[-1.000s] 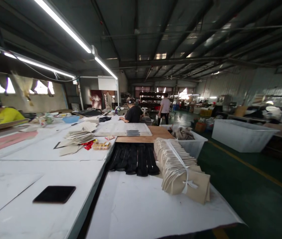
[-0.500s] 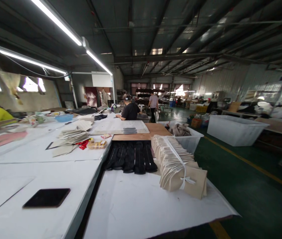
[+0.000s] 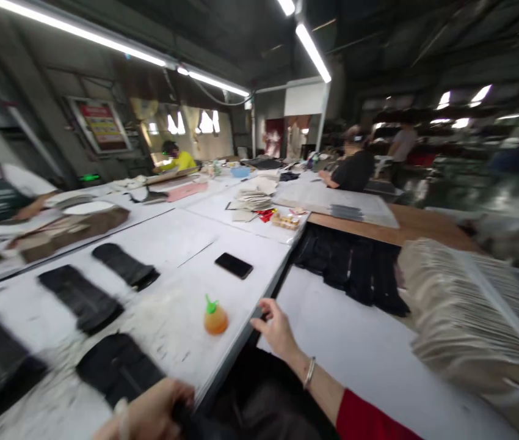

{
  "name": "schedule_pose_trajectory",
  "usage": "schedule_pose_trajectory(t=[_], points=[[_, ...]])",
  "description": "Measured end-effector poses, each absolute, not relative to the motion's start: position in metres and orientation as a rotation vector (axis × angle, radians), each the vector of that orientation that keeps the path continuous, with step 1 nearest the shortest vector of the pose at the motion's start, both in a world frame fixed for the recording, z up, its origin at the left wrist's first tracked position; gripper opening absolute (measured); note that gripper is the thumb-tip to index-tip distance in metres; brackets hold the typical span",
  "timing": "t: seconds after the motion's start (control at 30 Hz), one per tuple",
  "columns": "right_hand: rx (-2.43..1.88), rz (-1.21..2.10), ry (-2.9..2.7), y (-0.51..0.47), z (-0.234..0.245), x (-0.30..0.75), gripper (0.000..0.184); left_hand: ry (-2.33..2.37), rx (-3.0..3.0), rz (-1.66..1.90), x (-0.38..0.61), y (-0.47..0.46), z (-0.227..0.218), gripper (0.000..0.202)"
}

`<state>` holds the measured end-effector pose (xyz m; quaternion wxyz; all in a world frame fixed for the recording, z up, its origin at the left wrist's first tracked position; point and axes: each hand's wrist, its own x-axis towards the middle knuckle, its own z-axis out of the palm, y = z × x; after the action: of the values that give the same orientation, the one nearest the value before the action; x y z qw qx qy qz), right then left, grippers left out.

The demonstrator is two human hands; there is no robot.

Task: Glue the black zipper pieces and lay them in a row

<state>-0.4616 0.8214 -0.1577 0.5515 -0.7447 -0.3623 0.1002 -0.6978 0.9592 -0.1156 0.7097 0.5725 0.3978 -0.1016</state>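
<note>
My left hand is low in the view at the table's near edge, its fingers curled closed. Dark material meets its fingers, and blur hides what they hold. Beside it lies a black fabric piece. My right hand, with a bangle at the wrist, hovers over the gap between the two tables. Its fingers are bent but apart, holding nothing. An orange bottle with a green spout stands to its left, and a black phone lies farther back.
More black pieces lie at left. Black strips and a tied beige stack sit on the right table. Paper sheets and a snack box lie farther off. Co-workers sit at left and beyond the tables.
The view has swung left and down. Both my hands, the orange bottle and the black pieces at left have come into sight. The phone and beige stack now appear farther right.
</note>
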Motion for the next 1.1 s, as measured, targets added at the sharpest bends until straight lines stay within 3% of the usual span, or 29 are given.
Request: schedule_pose_trajectory(t=[0.1,0.23,0.47,0.7,0.8,0.97,1.1], points=[[-1.731,0.339,-0.913,0.846,-0.171,-0.432,0.065,0.702,1.459,-0.497,-0.706,0.975,-0.11,0.029],[-1.646,0.538,-1.107,0.882,-0.176,-0.429,0.079,0.571,1.439,-0.493,-0.694,0.991,-0.094,0.025],[-1.483,0.824,-1.213,0.921,-0.179,-0.467,0.05,0.424,1.51,-0.692,-0.683,1.005,-0.088,0.04],[-1.094,1.185,-0.953,0.887,-0.113,-0.428,0.066,0.311,1.529,-0.694,-0.689,1.008,-0.081,0.038],[-0.785,1.064,-0.605,0.868,-0.086,-0.397,0.053,0.264,1.538,-0.703,-0.691,1.01,-0.078,0.036],[-0.593,0.891,-0.263,0.847,-0.082,-0.379,0.044,0.199,1.545,-0.712,-0.689,1.012,-0.076,0.03],[-0.709,1.11,-0.374,0.839,-0.086,-0.407,0.06,0.145,1.519,-0.72,-0.688,1.011,-0.075,0.024]])
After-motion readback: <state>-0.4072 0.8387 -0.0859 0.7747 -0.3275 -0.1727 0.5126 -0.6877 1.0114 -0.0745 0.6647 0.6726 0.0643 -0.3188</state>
